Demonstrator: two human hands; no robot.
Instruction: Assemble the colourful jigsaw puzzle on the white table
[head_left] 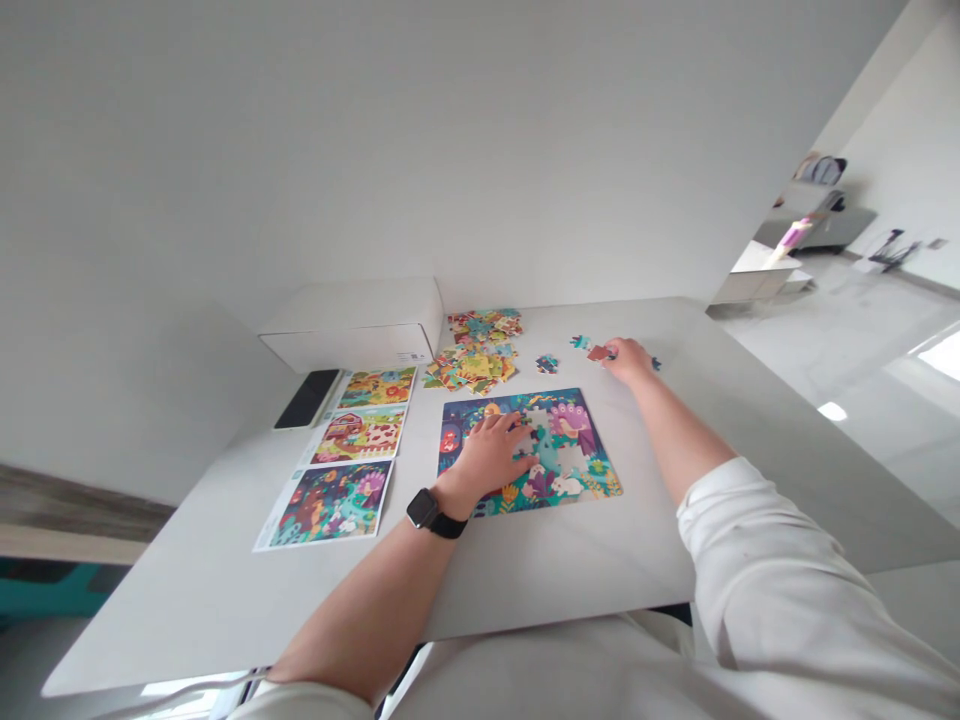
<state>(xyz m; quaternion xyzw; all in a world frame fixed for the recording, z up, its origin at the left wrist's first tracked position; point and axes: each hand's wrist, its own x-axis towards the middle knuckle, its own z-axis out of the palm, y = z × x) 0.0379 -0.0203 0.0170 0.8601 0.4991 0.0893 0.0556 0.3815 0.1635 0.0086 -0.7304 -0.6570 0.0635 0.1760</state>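
A colourful jigsaw puzzle (600, 468) lies flat on the table, with pale gaps near its middle and right. My left hand (491, 455), a black watch on its wrist, rests on the puzzle's left half with fingers spread. Beyond the puzzle's upper right corner, my right hand (628, 360) has its fingers closed at a reddish-brown puzzle piece (598, 353); whether it grips this piece or another is too small to tell. A teal piece (580, 342) lies just left of it, and a dark piece (656, 364) to its right. Dark blue loose pieces (547, 364) sit above the puzzle.
Piled puzzle pieces (476, 368) lie beside a white box (352, 320) at the back. A printed sheet (337, 500) with three pictures and a black phone (307, 399) are on the left of the white table (187, 600). A wall stands behind.
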